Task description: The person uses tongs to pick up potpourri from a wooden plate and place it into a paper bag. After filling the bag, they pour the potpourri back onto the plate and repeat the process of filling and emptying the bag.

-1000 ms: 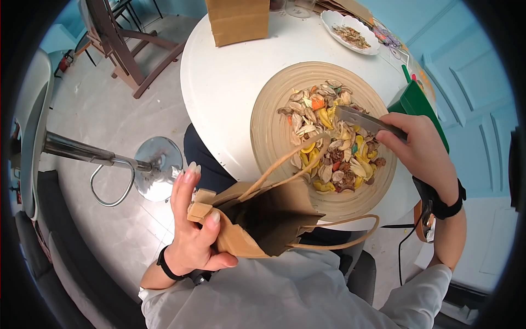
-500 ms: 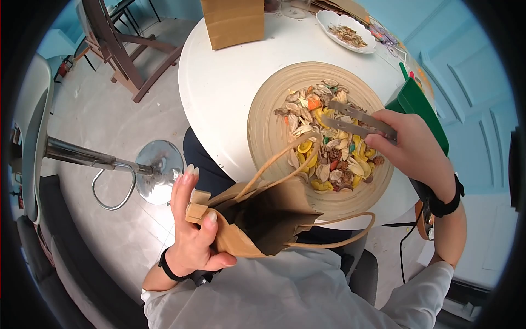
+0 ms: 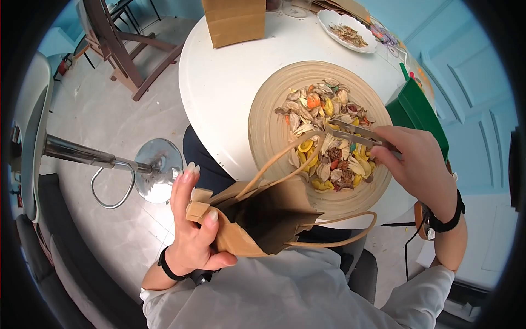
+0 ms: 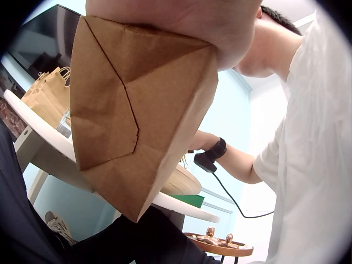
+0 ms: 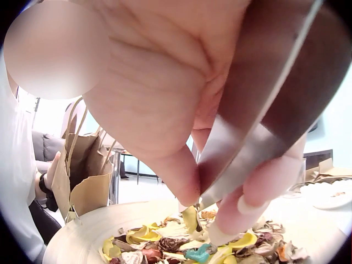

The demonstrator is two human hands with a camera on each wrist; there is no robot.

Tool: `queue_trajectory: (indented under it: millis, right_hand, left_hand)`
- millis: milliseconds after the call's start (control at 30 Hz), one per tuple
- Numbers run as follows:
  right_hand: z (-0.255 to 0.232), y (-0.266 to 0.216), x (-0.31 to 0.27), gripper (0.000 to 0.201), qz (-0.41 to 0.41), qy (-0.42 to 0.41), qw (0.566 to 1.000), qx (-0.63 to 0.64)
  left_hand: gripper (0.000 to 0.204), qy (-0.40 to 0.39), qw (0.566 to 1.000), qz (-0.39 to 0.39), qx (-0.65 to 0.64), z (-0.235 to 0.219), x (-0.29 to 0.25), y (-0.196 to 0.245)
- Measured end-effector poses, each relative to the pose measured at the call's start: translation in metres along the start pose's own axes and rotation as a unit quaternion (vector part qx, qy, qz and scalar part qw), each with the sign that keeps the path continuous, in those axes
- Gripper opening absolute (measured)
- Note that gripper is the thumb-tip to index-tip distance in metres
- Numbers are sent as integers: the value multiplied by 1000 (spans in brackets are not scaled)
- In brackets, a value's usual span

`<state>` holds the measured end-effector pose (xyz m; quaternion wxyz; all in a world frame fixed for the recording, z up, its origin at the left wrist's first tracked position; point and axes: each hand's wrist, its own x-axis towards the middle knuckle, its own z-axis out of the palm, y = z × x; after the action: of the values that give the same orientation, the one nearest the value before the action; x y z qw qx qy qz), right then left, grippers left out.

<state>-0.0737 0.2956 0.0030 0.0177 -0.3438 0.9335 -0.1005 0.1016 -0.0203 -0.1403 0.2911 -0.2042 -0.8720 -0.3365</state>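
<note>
My left hand (image 3: 192, 230) grips the edge of a brown paper bag (image 3: 235, 233), whose mouth gapes toward the plate and whose twisted handles stand out. In the left wrist view the bag's folded base (image 4: 132, 110) faces the camera. My right hand (image 3: 413, 159) pinches metal tongs (image 3: 361, 132) between thumb and fingers. Their tips are close together over the dried petals (image 3: 329, 170) heaped on a round wooden plate (image 3: 268, 115). A yellow petal (image 5: 191, 220) shows right at the tong tips in the right wrist view. The heap mixes beige, yellow, orange, brown and teal pieces.
A second paper bag (image 3: 235, 22) stands on the white table (image 3: 213, 82). Behind the plate lies a white scalloped dish (image 3: 370, 48) of small dried bits. A green container (image 3: 419, 112) is beside my right hand. A metal-based stool (image 3: 159, 170) stands at the left.
The tongs spread half a second ago and now have their tips nearer together, a little lower over the petals. My right hand has shifted slightly down and right. The left hand and bag stay put.
</note>
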Motion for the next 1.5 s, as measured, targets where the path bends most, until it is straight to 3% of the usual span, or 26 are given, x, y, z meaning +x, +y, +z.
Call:
queue_trajectory:
  millis: [100,300,433,500,633,700,733,833,867,900,1000,1100,1300,1500]
  right_hand:
    - [-10,0,-2,17,36,-33,999,1]
    - [-21,4,-7,21,59,12,994,90]
    - [-30,7,-8,22,102,-17,988,117]
    - [-32,5,-10,21,168,-40,966,193]
    - [-37,-4,-18,20,198,-68,937,278]
    - [-37,-12,-21,22,97,-122,940,303]
    - [-32,-14,-22,28,-4,-128,948,292]
    - [-39,-27,-16,32,15,-185,921,343]
    - [-33,-22,-21,30,17,-126,931,341]
    - [-30,-16,-19,30,15,-126,932,341]
    - [-21,2,-2,25,62,-5,992,107]
    - [-6,24,6,24,35,7,999,8]
    - [1,24,17,23,31,-35,999,-8]
    - [12,24,18,20,12,1,1000,-23]
  left_hand:
    - [79,-1,1000,1,0,0,0,0]
    - [79,-2,1000,0,2,-1,2,1]
    - [78,-3,1000,-3,-4,-1,3,1]
    - [78,-3,1000,-4,-3,-1,1,1]
    - [79,-1,1000,4,-2,0,2,0]
    - [80,-1,1000,2,-2,0,0,1]
    - [81,1,1000,-3,-2,0,0,0]
    - [81,-1,1000,4,-1,-1,1,0]
    - [81,-1,1000,4,-1,-1,1,0]
    - [81,0,1000,4,-1,0,0,0]
    - [80,2,1000,3,-1,1,1,0]
    - [80,1,1000,4,-4,0,2,1]
    - [81,-3,1000,2,-4,0,1,1]
    - [81,0,1000,0,-2,0,2,0]
